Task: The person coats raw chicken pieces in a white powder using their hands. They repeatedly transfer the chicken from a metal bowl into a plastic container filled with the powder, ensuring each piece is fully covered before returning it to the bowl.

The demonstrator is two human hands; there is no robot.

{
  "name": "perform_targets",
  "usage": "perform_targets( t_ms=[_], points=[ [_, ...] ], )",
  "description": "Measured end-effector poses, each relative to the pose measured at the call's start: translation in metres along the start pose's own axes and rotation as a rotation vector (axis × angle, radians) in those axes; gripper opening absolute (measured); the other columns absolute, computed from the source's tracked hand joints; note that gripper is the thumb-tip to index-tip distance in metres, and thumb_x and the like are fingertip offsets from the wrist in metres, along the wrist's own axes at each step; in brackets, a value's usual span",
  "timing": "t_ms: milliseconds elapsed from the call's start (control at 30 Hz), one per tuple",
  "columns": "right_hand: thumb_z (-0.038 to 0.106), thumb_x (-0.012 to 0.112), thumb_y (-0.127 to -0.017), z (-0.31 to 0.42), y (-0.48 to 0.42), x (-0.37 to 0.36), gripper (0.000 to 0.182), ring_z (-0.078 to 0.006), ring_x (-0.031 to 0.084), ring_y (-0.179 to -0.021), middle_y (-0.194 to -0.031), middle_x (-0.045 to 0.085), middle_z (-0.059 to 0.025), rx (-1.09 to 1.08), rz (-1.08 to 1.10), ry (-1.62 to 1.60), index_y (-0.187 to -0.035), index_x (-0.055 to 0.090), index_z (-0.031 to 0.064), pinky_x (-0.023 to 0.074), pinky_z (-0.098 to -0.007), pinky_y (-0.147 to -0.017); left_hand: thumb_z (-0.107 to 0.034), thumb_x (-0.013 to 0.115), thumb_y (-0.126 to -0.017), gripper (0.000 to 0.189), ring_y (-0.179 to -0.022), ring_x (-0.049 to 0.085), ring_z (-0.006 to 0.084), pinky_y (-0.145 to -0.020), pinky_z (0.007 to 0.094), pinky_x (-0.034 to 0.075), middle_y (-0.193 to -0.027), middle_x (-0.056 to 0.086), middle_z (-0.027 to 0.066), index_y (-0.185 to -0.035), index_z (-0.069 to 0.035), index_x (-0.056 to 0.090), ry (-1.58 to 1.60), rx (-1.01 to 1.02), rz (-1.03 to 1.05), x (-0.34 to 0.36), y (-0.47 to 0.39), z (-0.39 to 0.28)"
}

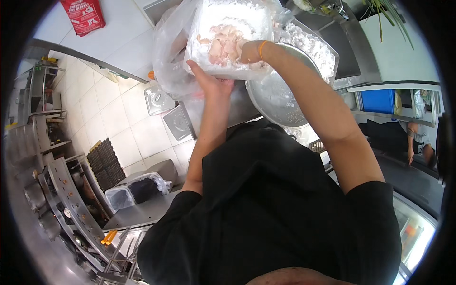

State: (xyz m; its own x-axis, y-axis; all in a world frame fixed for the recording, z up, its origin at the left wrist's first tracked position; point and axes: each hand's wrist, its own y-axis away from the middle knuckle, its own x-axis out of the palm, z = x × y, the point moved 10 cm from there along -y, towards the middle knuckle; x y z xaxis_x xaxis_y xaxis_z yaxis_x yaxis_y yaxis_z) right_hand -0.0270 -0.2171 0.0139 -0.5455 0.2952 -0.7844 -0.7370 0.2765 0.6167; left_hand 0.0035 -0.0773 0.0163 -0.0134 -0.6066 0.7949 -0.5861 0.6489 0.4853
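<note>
A white plastic tub (233, 73) of white powder (245, 16) lies before me, tilted a little. Pale raw meat pieces (224, 46), probably chicken, are heaped in the powder. My left hand (215, 84) grips the tub's near left side, thumb up along the wall and fingers under the edge. My right hand (252, 52) reaches inside at the right of the meat; its fingers are hidden there. Below my right forearm stands a metal colander (276, 98) with white residue. Behind it, a metal tray (333, 66) holds powder-coated pieces (308, 44).
A clear plastic bag (169, 60) bulges left of the tub. Metal pan lids (160, 100) sit at the counter's left end. A lined bin (121, 197) stands on the tiled floor. Another person (384, 135) is by the dark counter on the right. A stove (67, 188) is at lower left.
</note>
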Motion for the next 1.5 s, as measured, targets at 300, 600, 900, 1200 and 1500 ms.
perform_targets(
  t_ms=[300,600,900,1200,1500],
  points=[
    [0.030,0.070,-0.073,-0.026,-0.007,0.017,0.038,-0.0360,0.070,-0.109,-0.116,0.072,-0.0211,0.224,-0.187,-0.129,-0.100,0.078,0.0049,0.0539,-0.0406,-0.096,-0.073,0.045,-0.096,0.087,-0.135,0.048,0.0317,-0.106,0.0477,0.045,-0.154,0.043,0.0143,-0.156,-0.012,0.035,-0.015,-0.008,-0.056,-0.021,-0.015,0.004],
    [0.034,0.064,-0.086,-0.043,-0.008,-0.097,0.050,-0.0399,0.066,-0.109,-0.118,0.068,-0.0255,0.125,-0.476,-0.138,-0.122,0.068,0.0006,0.0520,-0.0442,-0.096,-0.064,0.058,-0.096,0.083,-0.135,0.050,0.0341,-0.103,0.0543,0.049,-0.155,0.044,0.0119,-0.157,-0.016,0.028,0.030,0.017,-0.039,-0.031,-0.028,-0.002],
    [0.047,0.069,-0.084,-0.036,-0.090,-0.021,0.077,-0.0380,0.052,-0.133,-0.145,0.054,-0.0218,-0.071,-0.371,0.027,-0.147,0.050,0.0082,0.0348,-0.0468,-0.116,-0.078,0.044,-0.093,0.092,-0.148,0.035,0.0335,-0.117,0.0562,0.029,-0.162,0.036,0.0123,-0.159,-0.015,0.031,-0.140,-0.023,-0.079,-0.026,-0.026,-0.005],
    [0.025,0.069,-0.083,-0.051,-0.042,-0.077,0.051,-0.0352,0.063,-0.121,-0.128,0.065,-0.0231,0.201,-0.480,-0.146,-0.128,0.065,0.0026,0.0496,-0.0443,-0.104,-0.085,0.040,-0.089,0.100,-0.148,0.031,0.0385,-0.114,0.0659,0.023,-0.164,0.031,0.0131,-0.160,-0.016,0.030,-0.300,-0.036,-0.106,-0.038,-0.029,-0.017],
    [0.047,0.081,-0.075,-0.010,-0.050,-0.095,0.085,-0.0396,0.059,-0.125,-0.138,0.057,-0.0287,-0.174,-0.467,0.021,-0.139,0.054,-0.0024,0.0500,-0.0454,-0.105,-0.087,0.038,-0.088,0.102,-0.144,0.036,0.0390,-0.111,0.0668,0.027,-0.162,0.034,0.0140,-0.160,-0.015,0.030,-0.371,-0.050,-0.017,-0.032,-0.032,-0.030]
  ],
)
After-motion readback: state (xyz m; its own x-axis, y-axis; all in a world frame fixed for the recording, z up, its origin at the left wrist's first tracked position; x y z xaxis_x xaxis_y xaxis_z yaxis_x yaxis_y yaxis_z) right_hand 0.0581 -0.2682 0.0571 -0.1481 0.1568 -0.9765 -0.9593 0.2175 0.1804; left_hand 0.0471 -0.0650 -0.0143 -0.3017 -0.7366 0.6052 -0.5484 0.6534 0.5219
